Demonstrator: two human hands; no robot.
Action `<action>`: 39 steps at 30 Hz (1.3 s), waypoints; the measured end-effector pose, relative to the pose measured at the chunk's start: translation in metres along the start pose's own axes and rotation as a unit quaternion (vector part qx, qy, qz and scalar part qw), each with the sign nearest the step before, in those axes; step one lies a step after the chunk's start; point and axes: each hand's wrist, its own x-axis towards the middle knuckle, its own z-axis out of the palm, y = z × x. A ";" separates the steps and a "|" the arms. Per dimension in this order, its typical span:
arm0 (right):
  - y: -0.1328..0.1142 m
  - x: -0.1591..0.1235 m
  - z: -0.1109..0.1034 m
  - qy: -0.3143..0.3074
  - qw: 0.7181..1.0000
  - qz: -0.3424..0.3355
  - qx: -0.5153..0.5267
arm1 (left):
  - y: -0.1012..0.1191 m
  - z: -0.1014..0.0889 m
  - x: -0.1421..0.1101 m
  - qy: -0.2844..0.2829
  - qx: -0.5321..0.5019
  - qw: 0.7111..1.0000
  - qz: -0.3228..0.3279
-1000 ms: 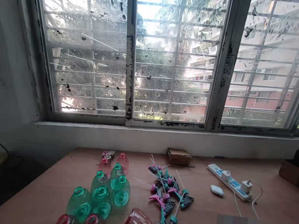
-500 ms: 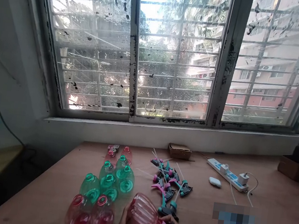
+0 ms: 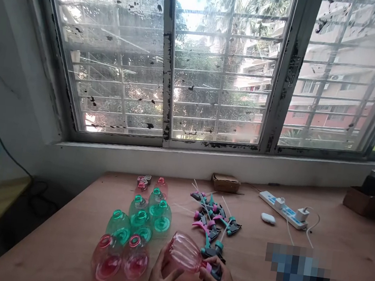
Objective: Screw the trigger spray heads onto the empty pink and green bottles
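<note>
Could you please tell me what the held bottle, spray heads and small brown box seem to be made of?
Held bottle: probably glossy plastic, though glass isn't ruled out; see-through, with bright streaks along its ribs.
Spray heads: likely opaque moulded plastic, from their even grey, pink and teal colouring.
Small brown box: apparently matte cardboard, from its dull faces.
</note>
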 end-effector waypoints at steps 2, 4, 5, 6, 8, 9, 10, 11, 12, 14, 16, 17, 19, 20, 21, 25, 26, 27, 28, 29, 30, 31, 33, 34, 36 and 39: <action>-0.001 0.000 0.000 -0.001 1.000 -0.004 0.013 | 0.003 0.001 0.000 0.003 0.012 1.000 0.002; -0.002 -0.001 0.001 -0.002 1.000 -0.010 0.023 | 0.006 0.002 0.001 0.004 0.023 1.000 0.001; -0.003 -0.001 0.001 0.000 1.000 -0.012 0.024 | 0.007 0.003 0.002 0.006 0.026 1.000 -0.002; -0.003 -0.001 0.001 0.003 1.000 -0.012 0.024 | 0.007 0.003 0.002 0.010 0.030 0.999 -0.004; -0.001 0.000 0.000 0.011 1.000 -0.009 0.021 | 0.005 0.002 0.003 0.018 0.039 0.999 -0.007; 0.000 0.000 -0.001 0.014 1.000 -0.007 0.019 | 0.002 0.001 0.004 0.021 0.044 0.999 -0.006; 0.003 0.001 -0.002 0.016 1.000 -0.004 0.016 | 0.000 0.000 0.005 0.023 0.047 0.999 -0.004; 0.006 0.002 -0.003 0.018 1.000 -0.001 0.012 | -0.003 -0.001 0.005 0.022 0.049 0.999 -0.003; 0.009 0.003 -0.004 0.020 1.000 0.002 0.007 | -0.006 -0.002 0.005 0.022 0.048 0.999 -0.003; 0.016 0.005 -0.007 0.019 1.000 0.006 -0.004 | -0.011 -0.002 0.005 0.030 0.041 0.999 0.002; 0.020 0.005 -0.009 0.014 1.000 0.007 -0.012 | -0.014 -0.002 0.004 0.039 0.042 0.998 0.005; 0.021 0.005 -0.010 0.011 1.000 0.009 -0.016 | -0.015 -0.001 0.003 0.039 0.048 0.998 0.006; 0.018 0.002 -0.011 0.004 0.999 0.020 -0.025 | -0.015 0.001 0.001 0.036 0.065 0.997 0.002; 0.016 0.001 -0.011 0.000 0.999 0.029 -0.031 | -0.014 0.002 0.000 0.037 0.073 0.997 -0.004; 0.013 -0.001 -0.012 -0.002 0.999 0.037 -0.038 | -0.012 0.003 -0.001 0.043 0.079 0.996 -0.011; 0.003 -0.005 -0.012 0.011 0.998 0.044 -0.039 | 0.003 0.006 -0.001 0.047 0.109 0.993 -0.028; 0.001 -0.005 -0.013 0.015 0.998 0.044 -0.033 | 0.008 0.007 -0.001 0.040 0.123 0.991 -0.024; 0.001 -0.005 -0.013 0.018 0.998 0.046 -0.027 | 0.011 0.007 0.000 0.041 0.137 0.990 -0.019; 0.001 -0.004 -0.013 0.017 0.998 0.048 -0.023 | 0.014 0.007 0.000 0.044 0.149 0.988 -0.015; 0.001 -0.004 -0.013 0.016 0.998 0.049 -0.021 | 0.015 0.008 0.000 0.052 0.155 0.986 -0.012; 0.001 -0.003 -0.012 0.014 0.998 0.049 -0.021 | 0.015 0.009 -0.001 0.064 0.154 0.986 -0.011; 0.002 -0.003 -0.012 0.015 0.999 0.047 -0.023 | 0.013 0.010 -0.001 0.074 0.145 0.987 -0.011; 0.003 -0.003 -0.010 0.018 0.999 0.038 -0.033 | 0.007 0.016 -0.002 0.102 0.108 0.989 -0.012; 0.004 -0.003 -0.009 0.020 0.999 0.029 -0.041 | 0.003 0.019 -0.003 0.123 0.090 0.988 -0.013; 0.005 -0.004 -0.008 0.025 0.998 0.012 -0.058 | -0.002 0.026 -0.002 0.171 0.070 0.983 -0.018; 0.005 -0.003 -0.008 0.008 0.997 0.022 -0.071 | -0.003 0.032 -0.001 0.211 0.069 0.975 -0.018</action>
